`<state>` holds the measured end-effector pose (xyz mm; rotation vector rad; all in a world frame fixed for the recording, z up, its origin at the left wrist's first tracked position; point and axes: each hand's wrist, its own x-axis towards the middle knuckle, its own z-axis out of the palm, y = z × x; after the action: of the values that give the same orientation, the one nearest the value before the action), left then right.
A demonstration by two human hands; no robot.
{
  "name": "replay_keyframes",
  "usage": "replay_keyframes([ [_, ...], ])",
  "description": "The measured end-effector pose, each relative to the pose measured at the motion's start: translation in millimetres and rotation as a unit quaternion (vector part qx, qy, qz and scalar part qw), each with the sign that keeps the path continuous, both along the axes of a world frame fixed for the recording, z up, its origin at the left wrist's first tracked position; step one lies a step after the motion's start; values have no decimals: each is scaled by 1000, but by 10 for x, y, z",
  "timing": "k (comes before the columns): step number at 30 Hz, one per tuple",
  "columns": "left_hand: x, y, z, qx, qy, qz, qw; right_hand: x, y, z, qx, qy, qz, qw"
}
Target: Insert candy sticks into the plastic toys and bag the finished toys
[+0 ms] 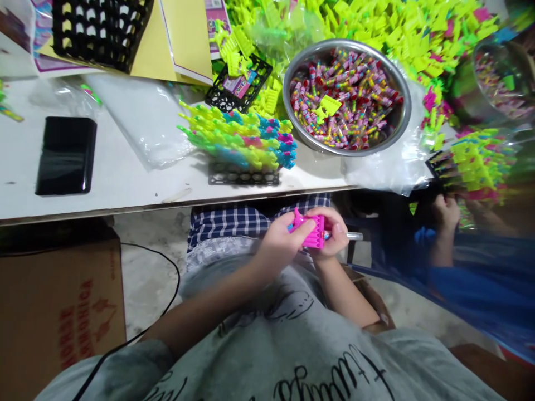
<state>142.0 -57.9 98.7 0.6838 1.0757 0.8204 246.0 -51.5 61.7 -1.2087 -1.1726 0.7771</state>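
Note:
Over my lap, just below the table edge, both hands hold a pink plastic toy [313, 233] with a ridged end. My left hand [281, 239] pinches its left side, the thumb lying on top. My right hand [328, 234] wraps round its right end, and a clear wrapped stick [354, 236] pokes out past the fingers. Above them on the table, rows of yellow, blue and pink toys [246, 139] stand in a black rack [246, 177]. A steel bowl [290, 106] holds many small wrapped candies [355, 83], with one yellow toy [329, 106] on top.
A black phone-like object [67, 156] and plastic bags [146, 122] lie on the white table [112, 195]. Yellow-green toys [418, 33] are heaped behind. At right, another person's hand [446, 211] is beside a second filled rack [476, 161]. A cardboard box [62, 301] stands lower left.

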Motion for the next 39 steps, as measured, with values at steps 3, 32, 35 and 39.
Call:
replay_keyframes([
  [3,0,11,-4,-3,6,3,1000,28,14,-33,-11,-4,21,1000],
  [32,-38,-53,33,-18,25,-101,994,-10,-25,59,71,26,-17,997],
  [35,-40,-49,48,-21,20,-97,995,-10,-20,68,78,33,-8,996],
  [39,-44,-46,60,-20,17,-98,995,-14,-11,67,88,51,0,995],
])
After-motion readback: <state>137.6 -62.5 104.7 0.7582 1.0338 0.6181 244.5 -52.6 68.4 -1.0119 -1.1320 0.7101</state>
